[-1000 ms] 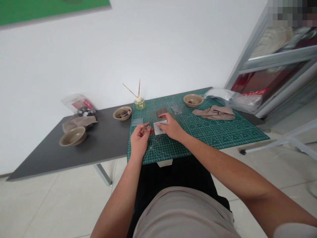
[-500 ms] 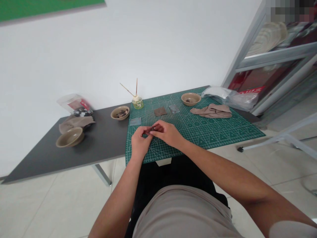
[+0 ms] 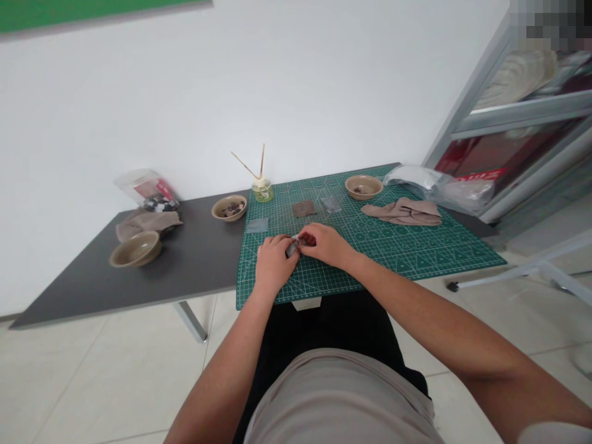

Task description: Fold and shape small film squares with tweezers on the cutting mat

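**Left hand (image 3: 275,262) pinching a small pale piece (image 3: 291,249), right hand (image 3: 328,245) bunched right up against it**

From where I'm standing, call the wall (image 3: 324,111) side 12 o'clock with the hands at the centre. The piece is between the fingertips above a green cutting mat (image 3: 398,260), mostly covered by fingers. Left thumb and fingers are closed on it; can't tell if the right ones are clamped on too or just touching.

Lots of stuff around. At 12 a flat brown square (image 3: 303,209) lies on the mat, a small see-through packet (image 3: 331,205) beside it at 1. Tan bowl (image 3: 364,196) with something dark inside at 2, crumpled brown cloth (image 3: 402,212) between 2 and 3, plastic bag (image 3: 444,188) past that. Reed diffuser (image 3: 263,190) at 11, two sticks poking up. At 10, a thin greyish square (image 3: 258,226) sits between the left hand and a bowl of little pieces (image 3: 216,214). Out at 9, on the grey tabletop (image 3: 198,256), another bowl (image 3: 135,250) stands in front of a second cloth (image 3: 145,223), hiding part of it, with a bag of black and white bits (image 3: 150,191) behind.
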The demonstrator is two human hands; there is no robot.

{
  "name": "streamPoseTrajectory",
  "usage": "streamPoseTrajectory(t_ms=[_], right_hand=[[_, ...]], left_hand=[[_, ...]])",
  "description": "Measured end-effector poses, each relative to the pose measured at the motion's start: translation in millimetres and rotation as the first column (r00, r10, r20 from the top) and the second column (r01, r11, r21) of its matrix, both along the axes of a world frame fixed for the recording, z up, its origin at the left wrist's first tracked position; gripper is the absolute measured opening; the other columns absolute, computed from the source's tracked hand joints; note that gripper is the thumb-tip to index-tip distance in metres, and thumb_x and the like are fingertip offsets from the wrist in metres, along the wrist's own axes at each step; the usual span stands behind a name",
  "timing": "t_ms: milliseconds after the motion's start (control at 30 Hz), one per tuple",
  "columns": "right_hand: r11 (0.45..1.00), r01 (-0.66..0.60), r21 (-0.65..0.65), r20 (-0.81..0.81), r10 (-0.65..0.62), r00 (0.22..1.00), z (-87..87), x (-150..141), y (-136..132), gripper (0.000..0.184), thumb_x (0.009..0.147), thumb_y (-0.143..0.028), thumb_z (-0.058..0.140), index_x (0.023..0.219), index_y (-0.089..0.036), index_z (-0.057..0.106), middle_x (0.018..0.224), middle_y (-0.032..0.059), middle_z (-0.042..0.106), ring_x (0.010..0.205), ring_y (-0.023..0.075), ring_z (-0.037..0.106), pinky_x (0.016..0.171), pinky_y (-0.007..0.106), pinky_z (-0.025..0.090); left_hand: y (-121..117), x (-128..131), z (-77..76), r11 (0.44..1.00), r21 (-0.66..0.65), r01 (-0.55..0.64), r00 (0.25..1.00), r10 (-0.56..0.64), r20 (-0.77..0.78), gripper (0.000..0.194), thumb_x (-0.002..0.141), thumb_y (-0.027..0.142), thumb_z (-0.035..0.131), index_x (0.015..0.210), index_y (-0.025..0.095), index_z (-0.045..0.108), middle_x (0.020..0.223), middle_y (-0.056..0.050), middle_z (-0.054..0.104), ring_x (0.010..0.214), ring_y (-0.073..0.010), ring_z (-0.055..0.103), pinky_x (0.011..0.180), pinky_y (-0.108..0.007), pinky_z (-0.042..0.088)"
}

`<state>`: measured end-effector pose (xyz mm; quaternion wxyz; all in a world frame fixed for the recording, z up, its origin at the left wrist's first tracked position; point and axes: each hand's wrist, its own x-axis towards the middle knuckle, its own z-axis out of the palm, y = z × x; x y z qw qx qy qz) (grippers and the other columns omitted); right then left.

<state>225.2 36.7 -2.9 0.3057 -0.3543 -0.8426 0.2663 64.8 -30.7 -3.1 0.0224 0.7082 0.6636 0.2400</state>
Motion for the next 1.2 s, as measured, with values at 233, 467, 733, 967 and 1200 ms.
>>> streamPoseTrajectory(t_ms=[233, 467, 733, 967, 1200], right_hand=[[0.998, 0.003, 0.063, 0.116, -0.010, 0.993, -1.4, -1.7, 0.0, 0.014, 0.080, -0.019, 0.069, 0.093, -0.016, 0.073, 0.087, 0.0036, 0.064, 0.078, 0.0147, 0.059, 0.076, 0.027, 0.045], [0.985, -0.129, 0.112, 0.198, 0.105, 0.974, 3.1, 7.0, 2.4, 0.012, 0.084, -0.019, 0.067, 0.090, -0.022, 0.077, 0.097, 0.0051, 0.071, 0.096, 0.0200, 0.063, 0.089, 0.034, 0.046], [0.986, -0.091, 0.143, 0.200, 0.062, 0.978, -0.8, -0.3, 1.9, 0.010, 0.085, -0.022, 0.067, 0.087, -0.023, 0.077, 0.094, 0.0048, 0.071, 0.095, 0.0214, 0.061, 0.089, 0.036, 0.044], [0.985, -0.059, 0.162, 0.255, 0.016, 0.967, -0.3, 4.4, 1.2, 0.008, 0.085, -0.028, 0.069, 0.086, -0.022, 0.075, 0.094, 0.0036, 0.071, 0.094, 0.0214, 0.059, 0.086, 0.037, 0.033], [0.976, -0.064, 0.208, 0.282, 0.003, 0.959, 0.0, 1.7, -0.8, 0.012, 0.088, -0.030, 0.067, 0.089, -0.022, 0.076, 0.098, 0.0036, 0.072, 0.095, 0.0213, 0.056, 0.080, 0.036, 0.027]], left_hand=[[-3.6, 2.9, 5.2, 0.999, -0.037, -0.024, 0.997, 0.021, -0.074, 0.024, 0.089, 0.030, 0.054, 0.105, 0.025, 0.070, 0.120, -0.004, 0.067, 0.108, -0.0256, 0.055, 0.091, -0.041, 0.045], [-4.6, 4.1, 4.8, 0.999, -0.043, -0.027, 0.993, 0.022, -0.113, 0.023, 0.090, 0.029, 0.052, 0.105, 0.024, 0.069, 0.117, -0.007, 0.066, 0.104, -0.0268, 0.054, 0.087, -0.043, 0.044], [-4.0, 3.9, 2.4, 1.000, -0.013, -0.026, 0.992, 0.025, -0.125, 0.020, 0.089, 0.029, 0.053, 0.102, 0.026, 0.069, 0.112, -0.008, 0.067, 0.101, -0.0286, 0.055, 0.080, -0.043, 0.044], [-4.3, 4.4, 2.5, 0.999, -0.013, -0.032, 0.992, 0.030, -0.120, 0.021, 0.088, 0.027, 0.054, 0.102, 0.026, 0.070, 0.112, -0.008, 0.067, 0.100, -0.0291, 0.055, 0.082, -0.044, 0.044], [-4.5, 3.8, 2.6, 0.999, -0.014, -0.032, 0.993, 0.031, -0.117, 0.023, 0.088, 0.025, 0.052, 0.102, 0.024, 0.070, 0.113, -0.007, 0.068, 0.101, -0.0290, 0.055, 0.080, -0.044, 0.045]])
